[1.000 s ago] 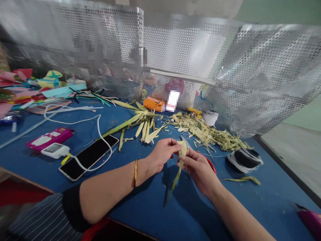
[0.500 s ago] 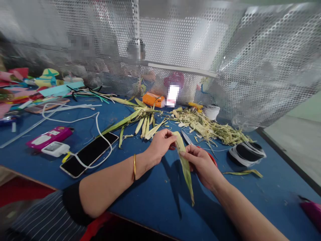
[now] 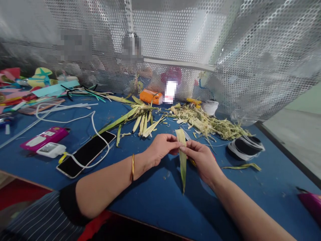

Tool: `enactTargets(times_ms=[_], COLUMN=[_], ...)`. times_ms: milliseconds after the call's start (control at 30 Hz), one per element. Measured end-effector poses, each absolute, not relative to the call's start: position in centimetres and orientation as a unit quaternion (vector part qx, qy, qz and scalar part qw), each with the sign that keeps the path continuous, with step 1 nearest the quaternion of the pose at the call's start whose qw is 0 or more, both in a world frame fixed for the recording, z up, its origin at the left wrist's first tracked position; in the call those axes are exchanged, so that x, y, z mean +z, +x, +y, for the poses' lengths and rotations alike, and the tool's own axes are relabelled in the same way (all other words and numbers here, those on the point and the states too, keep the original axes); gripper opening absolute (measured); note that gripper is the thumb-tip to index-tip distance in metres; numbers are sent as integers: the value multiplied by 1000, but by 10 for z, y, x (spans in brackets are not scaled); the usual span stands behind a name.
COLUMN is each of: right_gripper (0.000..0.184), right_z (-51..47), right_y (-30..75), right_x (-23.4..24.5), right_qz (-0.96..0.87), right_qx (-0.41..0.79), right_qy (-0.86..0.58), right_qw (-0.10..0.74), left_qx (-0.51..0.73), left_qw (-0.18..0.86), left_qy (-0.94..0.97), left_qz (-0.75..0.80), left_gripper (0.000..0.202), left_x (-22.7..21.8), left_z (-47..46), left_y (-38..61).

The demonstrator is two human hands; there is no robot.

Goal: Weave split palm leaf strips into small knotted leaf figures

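Observation:
Both hands pinch one pale green leaf strip (image 3: 182, 157) over the blue table (image 3: 155, 201). My left hand (image 3: 162, 149), with a gold bangle on its wrist, grips the strip near its top from the left. My right hand (image 3: 202, 160) grips it at the same height from the right. The strip hangs almost straight down, and its pointed tip is just above the table. A red-handled tool, partly hidden, lies under my right hand.
A bundle of green leaves (image 3: 136, 118) and a heap of shredded leaf scraps (image 3: 210, 125) lie behind the hands. A phone (image 3: 86, 154) on a white cable, a pink device (image 3: 43, 137), a black and white roll (image 3: 244, 147) and a perforated metal screen (image 3: 200, 50) surround them.
The leaf strip has swung from slanting down to the right to hanging nearly vertical. Both hands have stayed pinched on it and drawn slightly closer together.

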State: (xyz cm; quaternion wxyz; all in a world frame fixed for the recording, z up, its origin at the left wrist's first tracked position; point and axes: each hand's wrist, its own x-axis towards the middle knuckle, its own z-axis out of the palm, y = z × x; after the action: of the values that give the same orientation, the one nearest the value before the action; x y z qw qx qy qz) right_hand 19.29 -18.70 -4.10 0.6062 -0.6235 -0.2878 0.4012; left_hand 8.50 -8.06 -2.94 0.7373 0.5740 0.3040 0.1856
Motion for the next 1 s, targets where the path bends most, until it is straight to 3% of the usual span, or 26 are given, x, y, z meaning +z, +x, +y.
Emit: enactTargets(times_ms=[600,1000], right_gripper=[31,27], right_z=[-186,-187], right_y=[194,195], right_x=[-44,-46], right_qz=[-231,-213], right_qx=[497,524], right_qy=[-548,-518], right_qw=[632,642], left_qx=[113,109], left_qw=[785,801], left_qy=[564,545], left_qz=[229,223], left_gripper=[30,20], left_x=[-29,-32], left_z=[-82,-80], left_y=[86,86])
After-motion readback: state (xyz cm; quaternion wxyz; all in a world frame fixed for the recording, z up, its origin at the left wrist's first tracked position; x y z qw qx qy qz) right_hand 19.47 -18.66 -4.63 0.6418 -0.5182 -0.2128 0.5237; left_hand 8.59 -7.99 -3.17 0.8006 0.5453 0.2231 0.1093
